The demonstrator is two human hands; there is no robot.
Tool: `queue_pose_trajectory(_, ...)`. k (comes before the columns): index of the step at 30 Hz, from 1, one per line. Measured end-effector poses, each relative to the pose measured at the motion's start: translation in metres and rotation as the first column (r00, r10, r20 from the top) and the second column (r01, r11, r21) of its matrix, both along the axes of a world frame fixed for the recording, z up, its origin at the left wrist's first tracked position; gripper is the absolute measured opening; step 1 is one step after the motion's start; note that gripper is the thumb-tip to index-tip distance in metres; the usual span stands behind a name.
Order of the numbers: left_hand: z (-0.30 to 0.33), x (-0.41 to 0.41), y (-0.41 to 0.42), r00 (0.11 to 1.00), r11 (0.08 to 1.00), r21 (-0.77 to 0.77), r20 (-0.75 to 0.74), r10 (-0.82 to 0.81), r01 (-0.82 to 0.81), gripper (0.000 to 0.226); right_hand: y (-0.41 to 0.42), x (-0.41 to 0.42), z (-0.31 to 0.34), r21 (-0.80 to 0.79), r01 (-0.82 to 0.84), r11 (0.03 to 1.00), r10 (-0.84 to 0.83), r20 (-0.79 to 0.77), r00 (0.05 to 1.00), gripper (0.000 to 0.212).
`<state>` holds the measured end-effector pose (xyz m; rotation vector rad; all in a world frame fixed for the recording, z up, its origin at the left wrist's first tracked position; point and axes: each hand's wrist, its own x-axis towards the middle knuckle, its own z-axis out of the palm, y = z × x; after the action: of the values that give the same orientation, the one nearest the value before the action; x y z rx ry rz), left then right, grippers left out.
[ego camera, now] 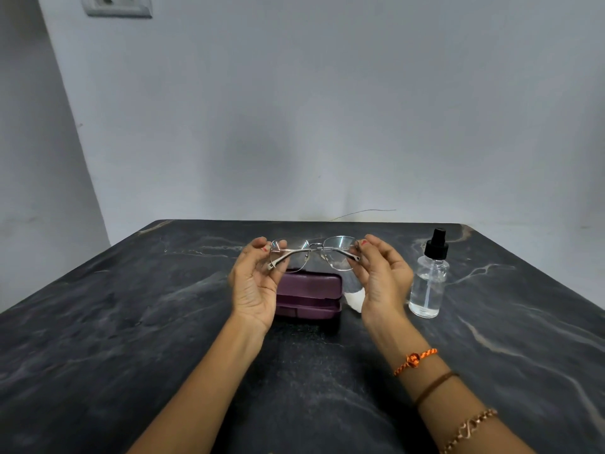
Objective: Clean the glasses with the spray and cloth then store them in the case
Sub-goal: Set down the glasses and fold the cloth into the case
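The rimless glasses (313, 253) hang at frame centre, temples unfolded, left hand (255, 283) and right hand (381, 276) each pinching an outer hinge. Below sit the purple case (309, 294), white cloth (355, 298), and spray bottle (429, 276) at right. Keep fingertips off the lenses.

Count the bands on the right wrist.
3, all on the right forearm: an orange thread band nearest the hand, a brown thread band behind it, a chain bracelet furthest back. None looks hidden.

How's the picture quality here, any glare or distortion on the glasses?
Head view: soft, even light, sharp in the middle; faint glare on the glasses lenses; wide-angle bending skews the table edges and wall corner; the hands cast only weak shadows.
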<state>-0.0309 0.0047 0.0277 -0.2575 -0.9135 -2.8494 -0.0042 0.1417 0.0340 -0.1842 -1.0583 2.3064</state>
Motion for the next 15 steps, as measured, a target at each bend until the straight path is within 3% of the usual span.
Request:
queue_pose_trajectory(7, 0.002, 0.009, -0.051, 0.998, 0.998, -0.058, -0.063, 0.017, -0.02, 0.026, -0.036, 0.025, -0.003, 0.211, -0.071, 0.975, 0.073, -0.003, 0.997, 0.017)
queue_pose_trajectory(15, -0.016, 0.02, -0.142, 0.994, 0.986, -0.143, 0.054, 0.099, -0.09, 0.026, -0.118, 0.042, -0.023, 0.305, -0.247, 0.92, 0.228, 0.095, 0.969, 0.021)
